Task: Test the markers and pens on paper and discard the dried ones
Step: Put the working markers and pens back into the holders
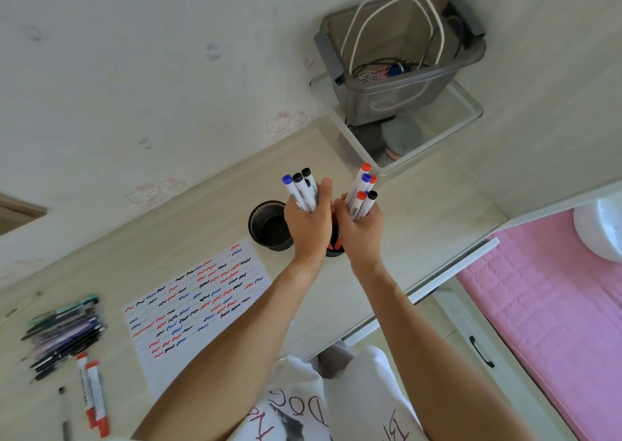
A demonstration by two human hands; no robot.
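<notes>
Gripped 3 markers [301, 190] in left hand [308, 227], approx. 5 markers [363, 193] in right hand [358, 230], above black mesh cup [269, 225].

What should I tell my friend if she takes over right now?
Left hand grips a bunch of markers; right hand grips another bunch, both above the two black cups on the desk.
The paper is covered with red, blue and black squiggles, so plenty is tested.
A pile of pens and two red markers lie at the left.
Left to do: probably put these bunches away; I can't tell which ones are dried.
</notes>
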